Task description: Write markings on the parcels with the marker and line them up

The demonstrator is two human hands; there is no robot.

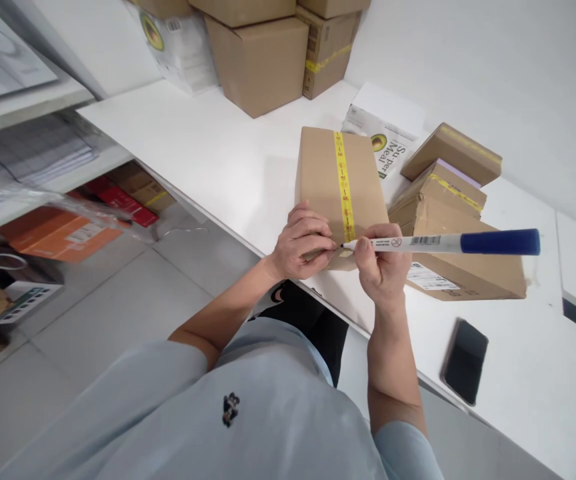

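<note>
R hand (383,263) pinched a white marker (431,243) w/ blue end, tip at near edge of taped box (329,190); contact unclear. L hand (304,241), fingers curled, gripped its near L corner. Taped box was brown cardbd w/ red-printed yellow tape (343,183), on white table (208,143). White pkg (393,123) sat just beyond box's R side, stacked ctns (263,67) well behind it.

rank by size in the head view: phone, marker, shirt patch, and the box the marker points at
Largest to smallest:
1. Box
2. Phone and marker, unranked: the marker looks longer, the phone broader, and the marker seems nearer the camera
3. Shirt patch
</note>
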